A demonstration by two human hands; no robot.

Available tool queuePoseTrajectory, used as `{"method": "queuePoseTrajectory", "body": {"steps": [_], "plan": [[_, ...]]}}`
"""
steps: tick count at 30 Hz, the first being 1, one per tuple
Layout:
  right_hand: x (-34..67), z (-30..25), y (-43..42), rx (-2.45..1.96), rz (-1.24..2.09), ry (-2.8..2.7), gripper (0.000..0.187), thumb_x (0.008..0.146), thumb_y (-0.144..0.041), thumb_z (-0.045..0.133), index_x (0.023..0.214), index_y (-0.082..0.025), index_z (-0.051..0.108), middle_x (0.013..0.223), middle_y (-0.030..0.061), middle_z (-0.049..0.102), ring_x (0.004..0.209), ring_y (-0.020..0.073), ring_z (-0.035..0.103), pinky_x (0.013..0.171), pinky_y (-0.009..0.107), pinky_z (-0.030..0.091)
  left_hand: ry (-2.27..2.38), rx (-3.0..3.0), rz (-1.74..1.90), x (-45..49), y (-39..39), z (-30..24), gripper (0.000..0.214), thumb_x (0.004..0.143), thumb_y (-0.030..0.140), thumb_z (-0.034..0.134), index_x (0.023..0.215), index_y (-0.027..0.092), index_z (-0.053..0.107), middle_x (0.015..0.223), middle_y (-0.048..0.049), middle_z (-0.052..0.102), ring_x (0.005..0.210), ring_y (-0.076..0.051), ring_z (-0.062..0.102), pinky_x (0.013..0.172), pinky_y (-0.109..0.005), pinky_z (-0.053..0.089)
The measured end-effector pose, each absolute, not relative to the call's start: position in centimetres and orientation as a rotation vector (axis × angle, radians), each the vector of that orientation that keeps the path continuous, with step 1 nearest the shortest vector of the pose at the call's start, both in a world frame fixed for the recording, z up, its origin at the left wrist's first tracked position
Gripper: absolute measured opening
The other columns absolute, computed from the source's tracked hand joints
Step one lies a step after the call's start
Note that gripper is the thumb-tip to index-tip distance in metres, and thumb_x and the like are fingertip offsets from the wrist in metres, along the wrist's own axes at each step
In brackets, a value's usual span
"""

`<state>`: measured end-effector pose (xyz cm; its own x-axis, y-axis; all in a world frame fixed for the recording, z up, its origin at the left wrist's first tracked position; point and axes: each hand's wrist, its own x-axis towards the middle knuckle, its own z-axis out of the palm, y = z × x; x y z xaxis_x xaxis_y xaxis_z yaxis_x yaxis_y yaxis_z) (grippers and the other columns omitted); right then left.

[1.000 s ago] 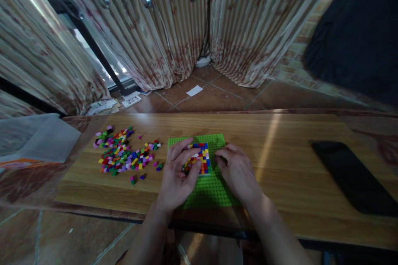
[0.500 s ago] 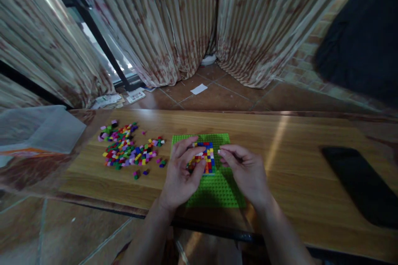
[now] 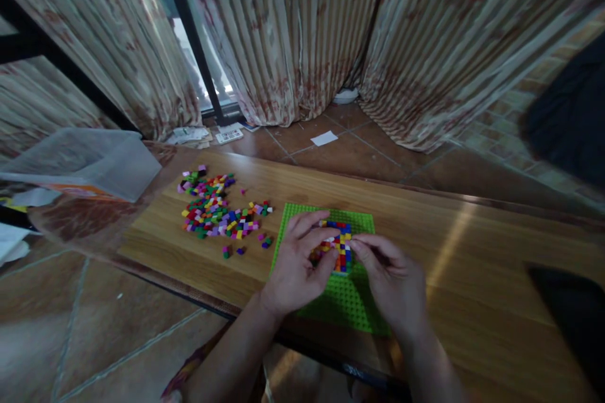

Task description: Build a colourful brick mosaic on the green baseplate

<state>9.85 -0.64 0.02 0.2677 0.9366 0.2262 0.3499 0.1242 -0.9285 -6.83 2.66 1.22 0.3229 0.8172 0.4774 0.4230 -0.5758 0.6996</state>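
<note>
A green studded baseplate [image 3: 345, 302] lies on the wooden table [image 3: 425, 252]. A patch of small multicoloured bricks [image 3: 336, 240] is built on its far half. My left hand [image 3: 295, 267] rests on the plate with fingers spread over the left side of the patch. My right hand [image 3: 390, 277] has thumb and forefinger pinched at the patch's right edge, on what looks like a tiny white brick. A loose pile of coloured bricks [image 3: 215, 211] lies to the left of the plate.
A clear plastic box [image 3: 89, 160] sits at the table's left end. A dark flat object [image 3: 574, 312] lies at the right. Striped curtains [image 3: 331, 31] hang behind, and papers [image 3: 208, 135] lie on the tiled floor.
The camera has swung left, so everything sits further right and tilted. My right hand has moved in from the plate's right side to the edge of the brick patch.
</note>
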Motion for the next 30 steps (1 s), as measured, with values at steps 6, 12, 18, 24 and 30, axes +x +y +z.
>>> {"method": "queuePoseTrajectory", "body": {"steps": [6,12,18,24,30], "plan": [[10.2,-0.14,-0.71,-1.511,0.479,-1.454,0.021,0.089,-0.044,0.065,0.092,-0.025,0.074,0.086,0.0003,0.076,0.077,0.0162,0.071,0.07,0.026,0.054,1.079,2.126,1.19,-6.8,2.64,1.13,0.025,0.086,0.017,0.062,0.11,0.023,0.069,0.13,-0.0079,0.063,0.122,-0.024,0.055,0.103,-0.045,0.047],[10.64,-0.52,-0.94,-1.537,0.377,-1.502,0.019,0.088,-0.043,0.067,0.093,-0.026,0.074,0.086,-0.001,0.077,0.076,0.0159,0.072,0.068,0.025,0.055,1.075,2.103,1.192,-6.75,2.62,0.99,0.024,0.086,0.017,0.063,0.107,0.023,0.069,0.131,-0.008,0.062,0.121,-0.025,0.055,0.103,-0.045,0.047],[10.37,-0.55,-0.9,-1.386,0.221,-1.586,0.008,0.089,-0.031,0.068,0.091,-0.027,0.074,0.087,-0.0029,0.077,0.074,0.0129,0.071,0.069,0.022,0.054,1.047,2.095,1.225,-6.73,2.66,0.84,0.023,0.086,0.018,0.063,0.108,0.022,0.069,0.13,-0.009,0.062,0.122,-0.025,0.055,0.104,-0.044,0.046],[10.11,-0.54,-0.61,-1.382,0.268,-1.55,0.005,0.088,-0.028,0.069,0.089,-0.027,0.074,0.086,-0.0036,0.075,0.078,0.0112,0.07,0.072,0.021,0.053,1.037,2.084,1.25,-6.71,2.67,0.74,0.024,0.086,0.019,0.063,0.109,0.022,0.068,0.129,-0.0093,0.063,0.121,-0.025,0.055,0.102,-0.044,0.047],[9.82,-0.9,-0.3,-1.506,0.529,-1.232,0.016,0.079,-0.038,0.077,0.088,-0.025,0.075,0.083,-0.0015,0.074,0.075,0.0127,0.067,0.071,0.024,0.052,1.033,2.074,1.254,-6.72,2.69,0.68,0.026,0.085,0.019,0.063,0.111,0.022,0.067,0.13,-0.0096,0.063,0.122,-0.025,0.055,0.102,-0.045,0.047]]}}
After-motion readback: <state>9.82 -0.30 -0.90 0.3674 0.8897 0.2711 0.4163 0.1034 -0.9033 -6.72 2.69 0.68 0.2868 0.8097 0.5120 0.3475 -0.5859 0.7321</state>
